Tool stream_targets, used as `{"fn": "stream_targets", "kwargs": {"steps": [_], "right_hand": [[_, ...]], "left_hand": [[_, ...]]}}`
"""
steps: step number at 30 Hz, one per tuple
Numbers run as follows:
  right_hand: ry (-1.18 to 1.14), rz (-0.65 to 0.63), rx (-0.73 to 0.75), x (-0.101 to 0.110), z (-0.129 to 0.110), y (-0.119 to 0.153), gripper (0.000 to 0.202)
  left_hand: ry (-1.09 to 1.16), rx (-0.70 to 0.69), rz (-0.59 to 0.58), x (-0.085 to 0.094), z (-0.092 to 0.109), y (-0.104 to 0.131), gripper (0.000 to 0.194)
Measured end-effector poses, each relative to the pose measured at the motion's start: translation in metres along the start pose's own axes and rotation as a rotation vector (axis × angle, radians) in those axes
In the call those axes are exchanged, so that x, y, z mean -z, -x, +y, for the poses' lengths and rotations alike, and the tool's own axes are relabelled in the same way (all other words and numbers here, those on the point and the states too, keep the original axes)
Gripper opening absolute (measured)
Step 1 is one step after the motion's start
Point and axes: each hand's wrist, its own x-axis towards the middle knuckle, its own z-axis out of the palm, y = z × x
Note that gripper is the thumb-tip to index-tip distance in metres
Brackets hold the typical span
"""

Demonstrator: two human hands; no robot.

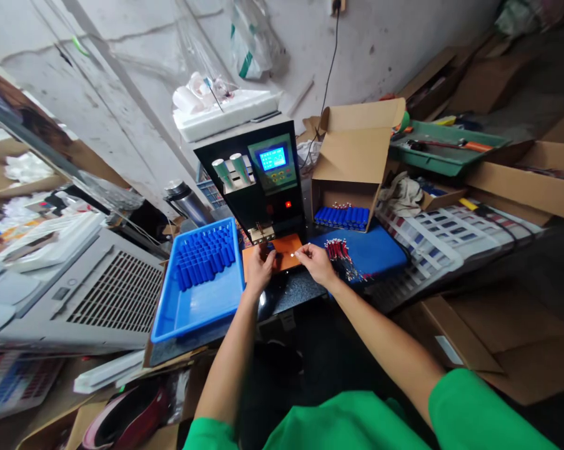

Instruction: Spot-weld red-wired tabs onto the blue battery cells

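Small pale piece (292, 254) sits above the right part of the orange board (286, 244), pinched by nearly closed fingertips of the right hand (317, 263); judged light, slippery, best gripped at its rim. Left hand (260, 270) fingers are partly curled (contents unclear). Blue tray (207, 303) bounds left, machine (263, 210) far; nearward looks roomier.

The text on your lit screen (273, 159) is too small to read. Your green sleeves (473, 406) are cut off by the bottom edge, and whatever your left hand (262, 269) grips is hidden by its fingers
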Motion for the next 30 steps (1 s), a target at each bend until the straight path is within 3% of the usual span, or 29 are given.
{"fn": "stream_targets", "kwargs": {"steps": [8, 14, 30], "right_hand": [[0.017, -0.038, 0.042, -0.027, -0.001, -0.037, 0.021], [-0.011, -0.067, 0.044, -0.047, 0.005, -0.050, 0.020], [0.167, -0.097, 0.069, -0.054, 0.011, -0.054, 0.010]], "left_hand": [[0.041, -0.016, 0.049, -0.001, -0.004, 0.006, 0.024], [0.047, -0.073, 0.056, -0.002, -0.010, 0.004, 0.029], [0.055, -0.084, 0.064, -0.003, -0.018, 0.003, 0.034]]}}
